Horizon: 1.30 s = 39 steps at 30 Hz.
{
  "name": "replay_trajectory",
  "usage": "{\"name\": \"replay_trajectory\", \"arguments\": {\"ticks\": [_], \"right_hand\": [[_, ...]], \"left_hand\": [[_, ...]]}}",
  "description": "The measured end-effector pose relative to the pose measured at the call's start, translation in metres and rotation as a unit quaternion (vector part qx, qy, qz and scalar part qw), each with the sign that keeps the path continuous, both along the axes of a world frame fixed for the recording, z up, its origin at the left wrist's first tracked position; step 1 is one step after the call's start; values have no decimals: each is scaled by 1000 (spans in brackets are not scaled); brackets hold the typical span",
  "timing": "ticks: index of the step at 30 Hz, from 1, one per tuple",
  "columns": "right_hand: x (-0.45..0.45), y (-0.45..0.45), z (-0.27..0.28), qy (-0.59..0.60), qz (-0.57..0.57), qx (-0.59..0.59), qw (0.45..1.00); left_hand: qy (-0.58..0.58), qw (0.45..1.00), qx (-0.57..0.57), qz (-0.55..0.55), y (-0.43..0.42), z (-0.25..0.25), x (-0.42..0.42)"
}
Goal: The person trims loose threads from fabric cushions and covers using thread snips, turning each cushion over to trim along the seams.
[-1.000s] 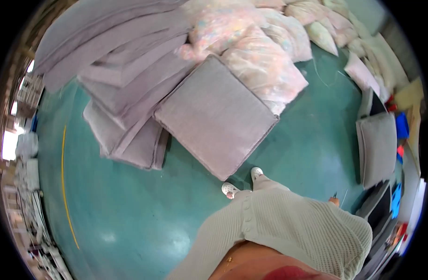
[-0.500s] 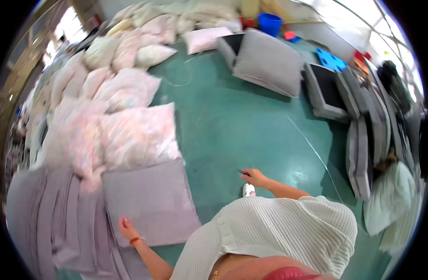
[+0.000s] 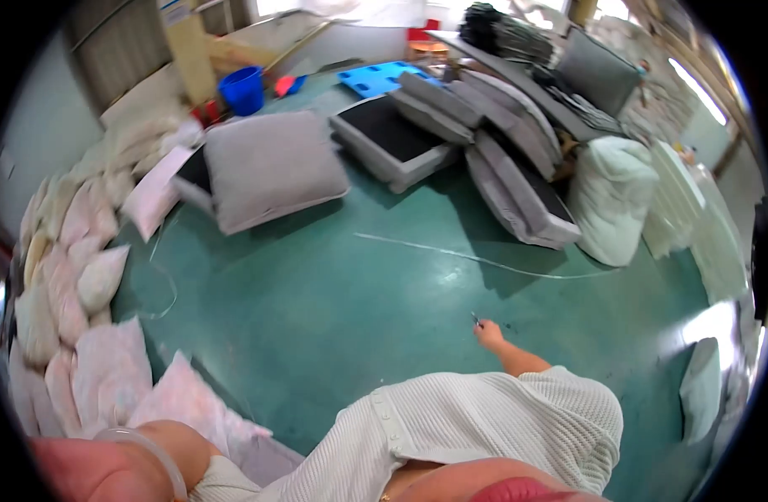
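My right hand point(image 3: 489, 334) is stretched out over the green floor, its fingers closed around a small dark pointed tool point(image 3: 476, 320), perhaps thread snips. At the lower left edge, my left hand point(image 3: 66, 468) is very close to the camera and blurred, with a pale bangle point(image 3: 154, 456) beside it. Its fingers cannot be made out. Pink-white stuffed bags point(image 3: 183, 402) lie just beyond it, and part of a grey cushion point(image 3: 267, 458) shows below them.
A grey cushion point(image 3: 275, 167) leans on another at the upper left. Black-bottomed cushions point(image 3: 392, 138) and more grey ones point(image 3: 518, 192) stand ahead, near a white bundle point(image 3: 614, 201). A blue bucket point(image 3: 242, 90) and blue pallet point(image 3: 384, 78) are behind. A pale strip point(image 3: 484, 261) crosses the floor.
The view has swung right, away from the grey cushion pile. My left hand has left the cushion and come up close to the camera. My right hand still holds the small tool.
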State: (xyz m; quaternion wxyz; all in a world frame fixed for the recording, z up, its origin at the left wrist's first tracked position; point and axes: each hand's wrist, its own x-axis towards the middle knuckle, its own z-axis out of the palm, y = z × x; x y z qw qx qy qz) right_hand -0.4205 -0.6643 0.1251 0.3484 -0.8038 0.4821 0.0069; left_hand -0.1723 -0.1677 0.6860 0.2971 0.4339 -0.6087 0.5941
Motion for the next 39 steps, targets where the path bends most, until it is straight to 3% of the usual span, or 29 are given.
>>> {"name": "replay_trajectory", "arguments": {"ticks": [3, 6, 10, 14, 17, 22, 25, 30, 34, 36, 38, 39], "right_hand": [[-30, 16, -36, -7, -92, 26, 995], [-42, 48, -29, 11, -139, 75, 987], [-40, 61, -50, 31, -201, 5, 979], [16, 83, -1, -58, -297, 49, 952], [13, 85, -37, -123, -368, 78, 918], [-3, 105, -40, -34, -432, 93, 896], [-23, 69, -67, -39, -494, 59, 866], [-31, -42, -52, -94, -534, 66, 838], [-39, -171, -35, -148, -572, 89, 802], [-47, -227, -42, -205, -596, 70, 773], [-38, -279, -21, -207, -600, 93, 767], [-32, -300, -16, -209, -599, 117, 764]], "left_hand": [[-57, 995, 45, -71, -48, 15, 52], [-89, 986, 60, -126, -86, 12, 104], [-102, 973, 58, -201, -135, 15, 166], [-112, 956, 51, -265, -195, 22, 217], [-120, 946, 42, -297, -241, 22, 242], [-141, 926, 27, -350, -353, 9, 251], [-152, 922, -3, -356, -424, -4, 245], [-135, 928, -73, -339, -573, -4, 235], [-61, 949, -111, -288, -705, -24, 237], [25, 969, -75, -236, -778, -58, 235], [281, 916, -16, -285, -860, -113, 217], [309, 924, 71, -214, -889, -137, 228]]}}
